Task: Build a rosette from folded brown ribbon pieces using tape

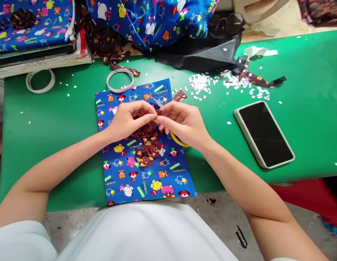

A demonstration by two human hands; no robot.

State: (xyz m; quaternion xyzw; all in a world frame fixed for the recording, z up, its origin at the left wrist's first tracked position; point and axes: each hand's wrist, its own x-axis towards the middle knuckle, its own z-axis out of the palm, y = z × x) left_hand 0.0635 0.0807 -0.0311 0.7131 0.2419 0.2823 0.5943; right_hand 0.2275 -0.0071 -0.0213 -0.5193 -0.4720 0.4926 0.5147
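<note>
My left hand (132,117) is closed in a pinch, its thumb and fingertip meeting the fingertips of my right hand (182,121). What the left pinch holds is too small and hidden to make out. Yellow-handled scissors (178,140) rest in my right hand, with the blades pointing up and away past the fingers. Beneath both hands lies a flat blue printed cloth (146,186) with cartoon animals. Small cut pieces of brown patterned fabric (148,154) are heaped on it, partly covered by my hands.
A phone (266,134) lies at the right of the green table (62,145). White paper bits (201,82) and brown strips (257,79) are scattered behind. Two tape rings (40,88) (120,88), stacked books (49,59), bunched blue fabric (149,25) and glasses (233,23) sit farther back.
</note>
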